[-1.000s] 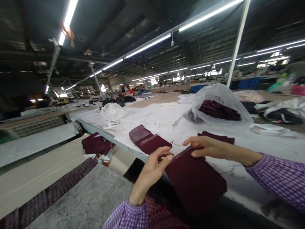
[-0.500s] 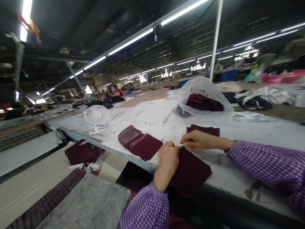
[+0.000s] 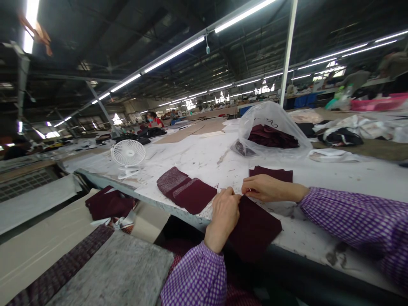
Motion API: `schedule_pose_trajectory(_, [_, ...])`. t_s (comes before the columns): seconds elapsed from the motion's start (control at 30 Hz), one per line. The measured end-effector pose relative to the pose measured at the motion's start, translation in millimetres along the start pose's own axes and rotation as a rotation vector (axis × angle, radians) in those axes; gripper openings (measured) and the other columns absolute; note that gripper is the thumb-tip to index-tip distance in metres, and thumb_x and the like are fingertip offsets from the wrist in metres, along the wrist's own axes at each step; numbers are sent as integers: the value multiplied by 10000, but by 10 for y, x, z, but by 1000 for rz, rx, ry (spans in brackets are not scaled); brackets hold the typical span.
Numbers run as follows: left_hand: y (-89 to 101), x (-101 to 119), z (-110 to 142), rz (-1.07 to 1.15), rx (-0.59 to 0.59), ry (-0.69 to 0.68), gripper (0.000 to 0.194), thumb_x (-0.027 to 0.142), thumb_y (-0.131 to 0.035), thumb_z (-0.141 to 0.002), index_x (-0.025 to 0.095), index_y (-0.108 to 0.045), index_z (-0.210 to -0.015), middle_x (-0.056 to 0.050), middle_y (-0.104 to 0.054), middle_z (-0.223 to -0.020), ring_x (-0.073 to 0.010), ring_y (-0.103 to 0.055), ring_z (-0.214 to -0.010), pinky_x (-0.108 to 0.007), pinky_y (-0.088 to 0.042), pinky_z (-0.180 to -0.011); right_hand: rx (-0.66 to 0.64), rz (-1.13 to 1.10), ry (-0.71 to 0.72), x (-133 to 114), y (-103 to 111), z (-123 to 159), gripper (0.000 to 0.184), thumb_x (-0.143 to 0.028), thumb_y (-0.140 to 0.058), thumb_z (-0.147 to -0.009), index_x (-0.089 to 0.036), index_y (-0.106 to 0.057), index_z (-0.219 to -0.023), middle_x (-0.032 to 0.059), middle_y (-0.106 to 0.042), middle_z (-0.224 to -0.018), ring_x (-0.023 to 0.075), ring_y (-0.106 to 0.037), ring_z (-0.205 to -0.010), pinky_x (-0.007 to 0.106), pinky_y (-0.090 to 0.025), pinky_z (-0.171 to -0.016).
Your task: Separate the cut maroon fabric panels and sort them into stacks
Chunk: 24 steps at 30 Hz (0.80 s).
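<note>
A maroon fabric piece (image 3: 256, 227) hangs partly over the table's front edge. My left hand (image 3: 225, 210) is closed on its upper left corner, fingertips bent down. At the top corner of the same piece, my right hand (image 3: 263, 187) pinches with thumb and fingers together; whether anything small sits in that pinch is hidden. Left of my left hand lies a group of overlapping maroon pieces (image 3: 196, 195), some showing a speckled side. Behind my right hand rests another maroon stack (image 3: 274, 173), partly covered by the hand.
A clear plastic bag (image 3: 272, 114) of maroon pieces stands behind the hands. To the left is a small white fan (image 3: 128, 154) near the edge of the white-covered table (image 3: 197, 153). Below left, maroon scraps (image 3: 110, 203) lie by a grey board (image 3: 117, 267). A person in red (image 3: 155, 121) is far back.
Both hands stay at the top corner of the maroon piece, with the right fingers shifting very slightly. The whole view drifts a little.
</note>
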<state>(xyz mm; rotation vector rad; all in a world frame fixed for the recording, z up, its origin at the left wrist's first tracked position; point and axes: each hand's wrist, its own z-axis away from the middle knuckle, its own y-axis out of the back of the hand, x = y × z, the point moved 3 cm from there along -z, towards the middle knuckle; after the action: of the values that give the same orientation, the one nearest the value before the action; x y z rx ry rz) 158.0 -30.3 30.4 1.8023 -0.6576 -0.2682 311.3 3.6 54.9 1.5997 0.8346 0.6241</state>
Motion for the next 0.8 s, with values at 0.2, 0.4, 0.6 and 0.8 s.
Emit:
schedule_pose_trajectory(0.2, [-34,-42,26,52,29,-10,271,172,-418,-908,218,-676,-975,-53,-571,-881,-173,-511,-838,-288,-416,-741,56,164,97,-44,-54,25,229,-188,-378,-922,-169,-577,-810,32,-565,-791,127,-511,-668,256,-358,-596])
schedule_pose_trajectory(0.4, [-22,-31,67,44,33,-70,336,143,-361,-922,246,-662,-1029,-48,-557,-909,-179,-483,-859,-303,-408,-773,63,354,183,-86,-132,73,211,-108,-387,-904,-163,-575,-828,43,-559,-811,141,-504,-695,263,-338,-551])
schedule_pose_trajectory(0.6, [9,7,81,-15,4,-101,300,133,-372,-910,225,-644,-997,-48,-544,-945,-193,-466,-878,-326,-394,-802,46,445,230,-62,-194,161,195,-103,-433,-886,-132,-614,-950,95,-611,-924,192,-537,-802,312,-437,-666])
schedule_pose_trajectory(0.8, [22,30,66,-8,11,-94,299,125,-381,-906,222,-657,-971,-51,-545,-934,-187,-480,-877,-314,-403,-783,121,195,4,-50,-36,196,330,-52,-410,-852,-167,-611,-1085,93,-627,-1049,199,-588,-930,332,-478,-805])
